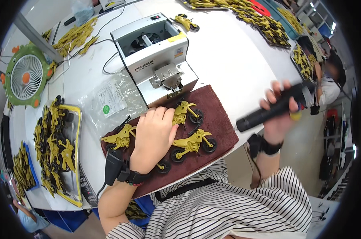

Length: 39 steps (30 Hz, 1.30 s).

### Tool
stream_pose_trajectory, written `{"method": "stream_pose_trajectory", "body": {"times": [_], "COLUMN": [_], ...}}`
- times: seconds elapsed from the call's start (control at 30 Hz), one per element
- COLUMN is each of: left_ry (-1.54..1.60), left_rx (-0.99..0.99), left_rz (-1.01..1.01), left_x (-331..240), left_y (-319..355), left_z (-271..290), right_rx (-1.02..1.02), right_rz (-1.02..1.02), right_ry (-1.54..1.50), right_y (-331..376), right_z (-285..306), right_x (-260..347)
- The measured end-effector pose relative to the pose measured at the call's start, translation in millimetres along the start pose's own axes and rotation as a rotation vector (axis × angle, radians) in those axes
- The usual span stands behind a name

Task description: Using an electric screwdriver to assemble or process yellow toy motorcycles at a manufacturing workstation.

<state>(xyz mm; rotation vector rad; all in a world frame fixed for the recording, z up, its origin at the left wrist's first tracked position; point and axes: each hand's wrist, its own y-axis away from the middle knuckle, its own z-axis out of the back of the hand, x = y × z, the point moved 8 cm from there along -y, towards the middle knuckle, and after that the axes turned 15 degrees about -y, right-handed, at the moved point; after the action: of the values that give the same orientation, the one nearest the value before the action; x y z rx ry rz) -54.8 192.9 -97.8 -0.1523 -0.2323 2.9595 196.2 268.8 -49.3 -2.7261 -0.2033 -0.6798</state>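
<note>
The person's left hand [154, 135] lies flat, fingers together, pressing a yellow plastic toy motorcycle [185, 112] onto the dark red cloth mat [220, 119] at the table's near edge. The right hand [279, 115], well apart to the right, is clamped around a black cylindrical power screwdriver [274, 106]; its tip seems hidden. Judged step: fastening. The driver must next come left onto the held toy.
</note>
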Motion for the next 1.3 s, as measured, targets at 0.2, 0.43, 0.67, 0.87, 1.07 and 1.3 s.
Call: {"method": "stream_pose_trajectory", "body": {"times": [0.2, 0.43, 0.67, 0.87, 1.07, 1.3], "left_ry": [0.039, 0.136, 0.21, 0.232, 0.232, 0.209], "left_rx": [0.03, -0.071, -0.127, -0.135, -0.163, -0.156], "left_rz": [0.027, 0.003, -0.038, -0.008, -0.018, -0.014], "left_x": [3, -1, 0, 8, 8, 10], "left_y": [-8, -10, -7, -4, -2, -1], "left_z": [9, 1, -2, -3, -3, -5], "right_rx": [0.208, 0.284, 0.66, 0.58, 0.438, 0.602], "right_rz": [0.087, 0.262, -0.109, -0.03, -0.008, -0.013], "right_ry": [0.387, 0.312, 0.294, 0.4, 0.449, 0.543], "right_y": [18, -15, -63, -73, -77, -55], "right_z": [-63, -114, -163, -174, -144, -155], "right_x": [27, 22, -60, -103, -127, -111]}}
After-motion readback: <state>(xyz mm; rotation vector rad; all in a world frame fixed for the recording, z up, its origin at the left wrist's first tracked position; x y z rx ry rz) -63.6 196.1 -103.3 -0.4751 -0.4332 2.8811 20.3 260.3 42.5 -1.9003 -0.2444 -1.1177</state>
